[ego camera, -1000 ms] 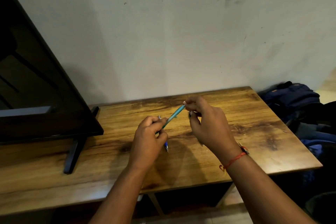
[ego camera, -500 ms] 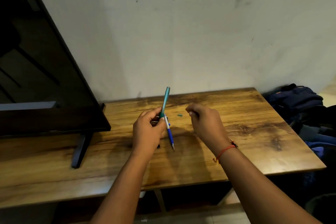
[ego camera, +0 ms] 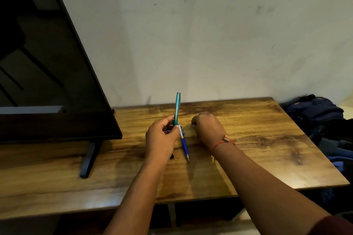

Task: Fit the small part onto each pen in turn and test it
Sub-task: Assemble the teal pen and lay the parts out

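Left hand (ego camera: 162, 139) grips two pens: teal pen (ego camera: 177, 107) near-vertical, end up; blue pen (ego camera: 184, 145) tip down. Right hand (ego camera: 209, 128) curled on worktop (ego camera: 267, 139); contents indeterminable.

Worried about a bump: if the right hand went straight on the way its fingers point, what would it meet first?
Probably the table: the right hand curls its fingers down at the wood, right of the teal pen. Depth is unclear.
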